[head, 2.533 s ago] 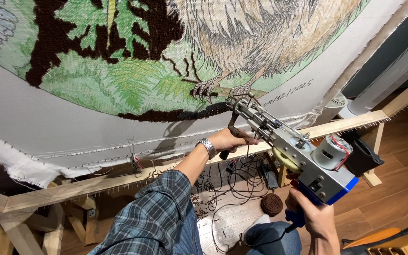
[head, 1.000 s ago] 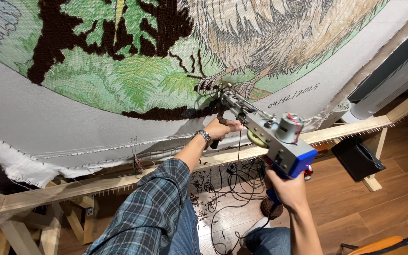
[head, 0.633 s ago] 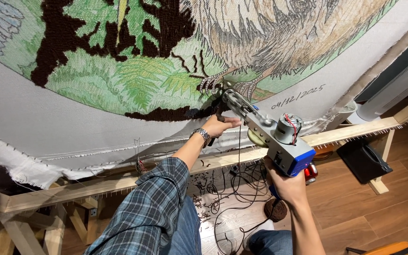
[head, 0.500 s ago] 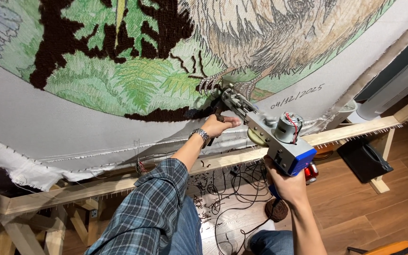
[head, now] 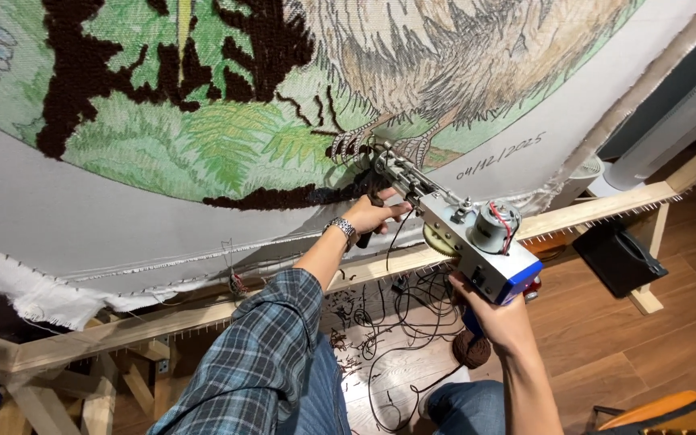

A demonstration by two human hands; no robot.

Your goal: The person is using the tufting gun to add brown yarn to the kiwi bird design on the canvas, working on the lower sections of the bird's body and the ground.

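A grey and blue tufting gun point(head: 465, 232) points its needle at a stretched white cloth point(head: 163, 234) that carries a tufted picture of green leaves, dark brown outlines and a bird. My left hand point(head: 372, 214), with a metal watch at the wrist, grips the gun's front handle just below the dark brown border. My right hand point(head: 497, 318) holds the rear handle under the blue end. The needle tip touches the cloth near the bird's feet.
A wooden frame bar point(head: 203, 310) with rows of tack points runs under the cloth. Cables point(head: 396, 322) and yarn scraps lie on the wood floor, with a brown yarn ball point(head: 472, 350) beside my right forearm. A black box point(head: 618, 258) sits right.
The gun and both hands have moved up and left, from off the cloth to its surface near the bird's feet. In the last half second they hardly shifted.
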